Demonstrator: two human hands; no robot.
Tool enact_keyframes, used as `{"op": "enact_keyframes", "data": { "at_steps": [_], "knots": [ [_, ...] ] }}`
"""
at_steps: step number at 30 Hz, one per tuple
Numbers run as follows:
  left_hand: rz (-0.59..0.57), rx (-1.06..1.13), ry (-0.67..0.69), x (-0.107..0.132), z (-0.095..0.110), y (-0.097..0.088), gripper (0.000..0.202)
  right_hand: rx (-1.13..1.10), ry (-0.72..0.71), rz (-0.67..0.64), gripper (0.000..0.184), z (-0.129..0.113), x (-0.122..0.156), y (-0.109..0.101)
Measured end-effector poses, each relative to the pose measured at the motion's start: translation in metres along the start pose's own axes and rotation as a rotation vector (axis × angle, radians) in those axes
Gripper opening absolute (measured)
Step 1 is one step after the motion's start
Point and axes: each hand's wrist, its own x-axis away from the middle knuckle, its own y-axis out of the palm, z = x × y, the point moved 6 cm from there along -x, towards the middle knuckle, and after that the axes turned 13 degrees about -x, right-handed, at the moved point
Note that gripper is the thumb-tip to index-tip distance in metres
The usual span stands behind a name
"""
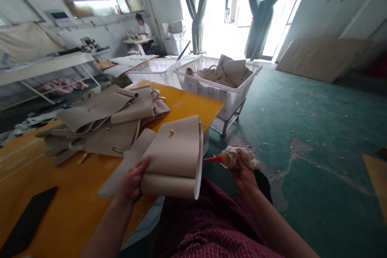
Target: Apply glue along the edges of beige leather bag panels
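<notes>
My left hand (134, 179) grips the left side of a beige handbag body (173, 149), thumb on top, fingers hidden beneath. The bag piece has a small gold clasp on its flap and juts past the table's near corner. In my right hand (243, 171) is a squeeze bottle (225, 157) with a red nozzle, wrapped in a pale crumpled cloth (244, 156). The nozzle tip points left, at or very close to the bag's right edge; whether it touches I cannot tell. Under the bag lies a flat beige panel (110, 183).
A heap of beige bag pieces (96, 109) covers the far left of the yellow table (75, 201). A black slab (30, 217) lies at front left. Beyond the table stands a white wheeled bin (211, 90) holding more bags. A person (144, 32) sits at a far workstation.
</notes>
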Motion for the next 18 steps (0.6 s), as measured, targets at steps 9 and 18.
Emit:
{"op": "enact_keyframes", "data": {
  "at_steps": [9, 18],
  "knots": [
    [-0.001, 0.006, 0.01, -0.001, -0.002, -0.002, 0.019, -0.006, -0.039, 0.015, 0.062, 0.012, -0.045, 0.048],
    [-0.03, 0.008, -0.029, -0.005, -0.001, -0.004, 0.019, 0.024, 0.059, 0.107, 0.053, 0.011, -0.01, -0.016]
  ]
}}
